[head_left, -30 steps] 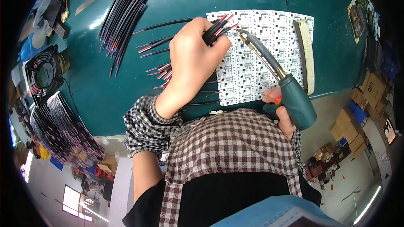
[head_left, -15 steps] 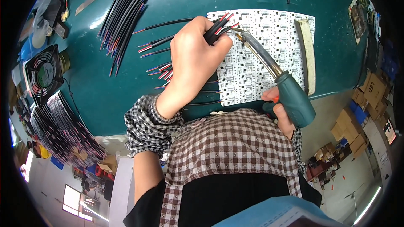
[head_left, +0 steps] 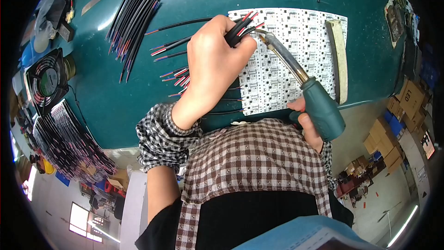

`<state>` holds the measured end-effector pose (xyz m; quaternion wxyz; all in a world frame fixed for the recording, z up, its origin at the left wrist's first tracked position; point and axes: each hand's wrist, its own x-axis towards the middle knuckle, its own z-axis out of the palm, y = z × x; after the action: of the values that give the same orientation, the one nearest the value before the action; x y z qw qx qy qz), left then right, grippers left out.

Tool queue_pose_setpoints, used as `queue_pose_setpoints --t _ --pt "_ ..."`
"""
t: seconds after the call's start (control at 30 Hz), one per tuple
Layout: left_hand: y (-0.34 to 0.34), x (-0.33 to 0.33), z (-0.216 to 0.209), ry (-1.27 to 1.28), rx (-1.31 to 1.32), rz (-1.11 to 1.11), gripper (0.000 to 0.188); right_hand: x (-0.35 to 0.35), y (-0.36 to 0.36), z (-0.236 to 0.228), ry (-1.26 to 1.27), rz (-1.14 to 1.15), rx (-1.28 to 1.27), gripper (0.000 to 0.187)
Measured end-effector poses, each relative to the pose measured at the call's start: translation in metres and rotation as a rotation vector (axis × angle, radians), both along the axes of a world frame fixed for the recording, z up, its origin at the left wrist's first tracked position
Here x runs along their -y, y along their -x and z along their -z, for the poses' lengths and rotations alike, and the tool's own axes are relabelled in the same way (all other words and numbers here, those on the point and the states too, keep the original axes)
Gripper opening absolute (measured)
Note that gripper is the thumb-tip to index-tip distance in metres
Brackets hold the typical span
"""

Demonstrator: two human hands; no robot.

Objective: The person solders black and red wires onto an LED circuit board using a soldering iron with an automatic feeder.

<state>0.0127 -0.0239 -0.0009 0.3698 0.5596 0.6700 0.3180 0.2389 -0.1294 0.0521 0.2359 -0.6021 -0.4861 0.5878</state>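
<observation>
Head view: the left hand (head_left: 212,58) pinches black cables (head_left: 238,32) over a white circuit board (head_left: 289,71) while the right hand (head_left: 311,132) grips a green-handled soldering iron (head_left: 320,105)

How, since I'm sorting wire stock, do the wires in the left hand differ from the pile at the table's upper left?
The held wires are gripped in the left hand; the pile lies on the table. Far fewer held wires show than wires in the pile. Both have black sheaths and coloured ends.
</observation>
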Motion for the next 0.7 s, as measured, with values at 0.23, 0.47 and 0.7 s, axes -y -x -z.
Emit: queue_pose_setpoints --t 0.23,0.47,0.7 --pt "0.000 -0.001 -0.002 0.006 0.019 -0.001 0.018 -0.004 0.008 -0.007 0.005 0.132 -0.138 0.048" --pt "0.025 0.009 -0.012 0.033 0.064 0.156 0.014 -0.002 0.010 -0.002 -0.077 0.224 -0.169 0.054" --pt "0.055 0.022 -0.067 -0.118 0.304 -0.061 0.014 0.002 0.009 0.009 -0.178 0.341 -0.198 0.054"
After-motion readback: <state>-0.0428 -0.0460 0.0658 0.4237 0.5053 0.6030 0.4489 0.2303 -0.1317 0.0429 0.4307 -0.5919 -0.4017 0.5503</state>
